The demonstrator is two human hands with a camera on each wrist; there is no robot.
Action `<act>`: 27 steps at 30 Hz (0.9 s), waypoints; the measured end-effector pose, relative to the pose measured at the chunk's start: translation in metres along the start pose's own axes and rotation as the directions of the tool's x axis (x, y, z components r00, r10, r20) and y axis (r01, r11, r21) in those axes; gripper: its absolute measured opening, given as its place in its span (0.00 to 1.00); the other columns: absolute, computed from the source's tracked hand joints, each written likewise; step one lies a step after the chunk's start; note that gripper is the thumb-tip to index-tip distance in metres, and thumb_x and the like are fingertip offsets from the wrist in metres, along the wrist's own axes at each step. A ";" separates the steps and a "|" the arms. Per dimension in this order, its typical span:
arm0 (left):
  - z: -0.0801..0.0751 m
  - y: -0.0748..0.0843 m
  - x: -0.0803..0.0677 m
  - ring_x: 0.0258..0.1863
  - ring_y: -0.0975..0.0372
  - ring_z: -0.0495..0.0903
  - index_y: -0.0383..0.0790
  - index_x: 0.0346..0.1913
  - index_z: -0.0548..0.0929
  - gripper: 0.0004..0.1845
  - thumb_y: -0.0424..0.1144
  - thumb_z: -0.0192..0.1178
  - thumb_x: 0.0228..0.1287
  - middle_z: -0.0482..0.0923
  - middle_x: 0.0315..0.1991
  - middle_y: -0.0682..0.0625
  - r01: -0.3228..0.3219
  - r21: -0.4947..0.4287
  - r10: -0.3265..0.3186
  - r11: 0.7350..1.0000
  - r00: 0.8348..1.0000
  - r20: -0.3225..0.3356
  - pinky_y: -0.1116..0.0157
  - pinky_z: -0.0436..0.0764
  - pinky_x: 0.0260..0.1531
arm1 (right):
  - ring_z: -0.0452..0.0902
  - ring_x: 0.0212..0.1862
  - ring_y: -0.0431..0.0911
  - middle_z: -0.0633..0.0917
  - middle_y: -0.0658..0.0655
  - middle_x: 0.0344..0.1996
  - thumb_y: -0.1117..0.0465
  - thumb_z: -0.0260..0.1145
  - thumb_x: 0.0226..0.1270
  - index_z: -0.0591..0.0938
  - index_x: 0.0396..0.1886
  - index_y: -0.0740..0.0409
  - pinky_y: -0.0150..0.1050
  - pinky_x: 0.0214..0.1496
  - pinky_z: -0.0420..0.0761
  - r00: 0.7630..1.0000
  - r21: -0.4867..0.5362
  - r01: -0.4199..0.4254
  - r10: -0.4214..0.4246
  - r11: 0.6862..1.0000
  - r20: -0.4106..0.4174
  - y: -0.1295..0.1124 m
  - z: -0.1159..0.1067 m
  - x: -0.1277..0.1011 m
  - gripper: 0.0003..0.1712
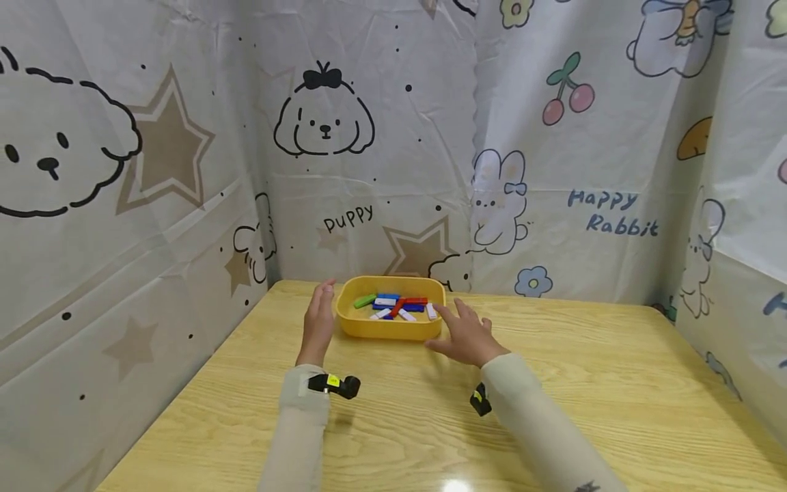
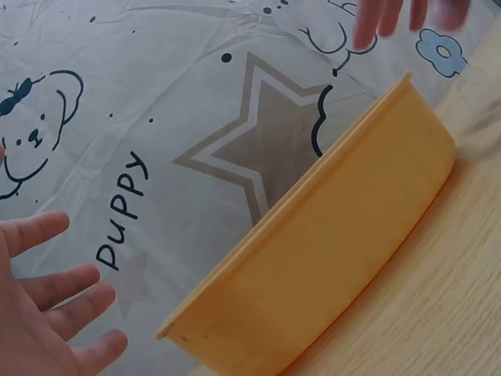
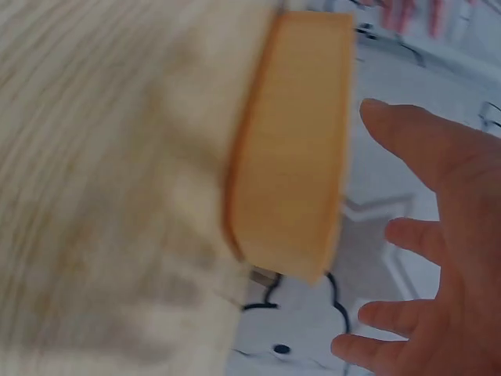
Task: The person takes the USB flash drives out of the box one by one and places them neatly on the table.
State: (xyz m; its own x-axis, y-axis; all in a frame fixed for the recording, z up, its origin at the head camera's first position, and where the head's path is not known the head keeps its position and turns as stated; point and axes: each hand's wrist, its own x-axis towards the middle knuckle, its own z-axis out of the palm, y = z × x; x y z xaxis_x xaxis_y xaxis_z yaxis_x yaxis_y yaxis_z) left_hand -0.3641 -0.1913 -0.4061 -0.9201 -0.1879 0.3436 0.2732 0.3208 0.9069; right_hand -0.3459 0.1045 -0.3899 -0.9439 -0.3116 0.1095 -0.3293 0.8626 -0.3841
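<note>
The yellow tray sits on the tabletop at your 12 o'clock, close to the far edge where the printed curtain hangs. Inside it lie small coloured blocks: a green one at the tray's 9 o'clock, blue, red and white ones heaped toward the middle and the 3 o'clock side.

Your left hand stands at the tray's 9 o'clock, just beside its short wall, palm turned toward it and fingers straight and relaxed, holding nothing. From the left wrist view the fingers are spread with a gap between them and the tray's near corner, so the hand is not touching it.

Your right hand lies at the tray's 4 o'clock, fingers spread and extended, also holding nothing. In the head view its index fingertip reaches the tray's right end near the rim; whether it actually touches the wall you cannot tell. The right wrist view is blurred, yet it shows the open fingers beside the tray's outer wall with curtain visible between them.

Both sleeves are pale, each with a small black device at the wrist.
</note>
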 end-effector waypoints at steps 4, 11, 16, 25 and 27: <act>0.001 -0.003 -0.002 0.71 0.53 0.55 0.47 0.72 0.62 0.35 0.64 0.30 0.72 0.59 0.72 0.49 0.009 -0.009 -0.009 1.000 1.000 0.008 0.49 0.54 0.68 | 0.47 0.72 0.65 0.50 0.67 0.74 0.38 0.67 0.58 0.58 0.76 0.40 0.71 0.64 0.47 0.997 -0.026 -0.034 0.036 0.999 0.066 -0.003 0.016 0.013 0.49; 0.001 -0.004 -0.003 0.69 0.51 0.59 0.49 0.72 0.62 0.36 0.66 0.30 0.71 0.60 0.71 0.46 0.032 -0.001 -0.032 1.000 0.999 0.011 0.47 0.56 0.67 | 0.54 0.70 0.64 0.53 0.67 0.73 0.41 0.67 0.60 0.67 0.71 0.45 0.71 0.62 0.54 0.997 -0.091 -0.041 0.047 0.995 0.060 -0.006 0.024 0.021 0.40; 0.003 -0.003 0.000 0.69 0.51 0.59 0.51 0.72 0.61 0.35 0.66 0.30 0.71 0.60 0.71 0.46 0.039 0.010 -0.040 0.999 0.999 0.017 0.47 0.55 0.67 | 0.55 0.70 0.63 0.56 0.65 0.73 0.43 0.66 0.62 0.71 0.67 0.47 0.70 0.62 0.55 0.997 -0.119 -0.063 0.069 0.991 0.044 -0.008 0.018 0.019 0.35; 0.003 0.000 -0.002 0.68 0.52 0.60 0.52 0.71 0.62 0.33 0.65 0.31 0.72 0.63 0.69 0.45 0.034 0.005 -0.035 0.999 0.999 0.021 0.47 0.57 0.66 | 0.55 0.70 0.64 0.57 0.66 0.73 0.44 0.65 0.62 0.72 0.65 0.48 0.71 0.62 0.55 0.995 -0.144 -0.075 0.084 0.987 0.057 -0.001 0.012 0.004 0.33; 0.003 0.001 -0.001 0.68 0.52 0.60 0.52 0.71 0.62 0.33 0.65 0.31 0.71 0.63 0.69 0.46 0.034 0.008 -0.034 0.999 0.999 0.023 0.47 0.57 0.66 | 0.55 0.70 0.64 0.58 0.66 0.72 0.44 0.65 0.62 0.72 0.65 0.49 0.71 0.62 0.56 0.995 -0.157 -0.076 0.086 0.985 0.058 0.002 0.010 -0.003 0.33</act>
State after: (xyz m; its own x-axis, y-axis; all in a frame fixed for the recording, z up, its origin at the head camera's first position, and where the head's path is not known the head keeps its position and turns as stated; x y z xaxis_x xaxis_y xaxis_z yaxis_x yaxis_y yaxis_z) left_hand -0.3637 -0.1876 -0.4067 -0.9350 -0.1773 0.3073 0.2401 0.3213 0.9160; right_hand -0.3433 0.1031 -0.4003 -0.9656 -0.2591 0.0230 -0.2569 0.9355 -0.2425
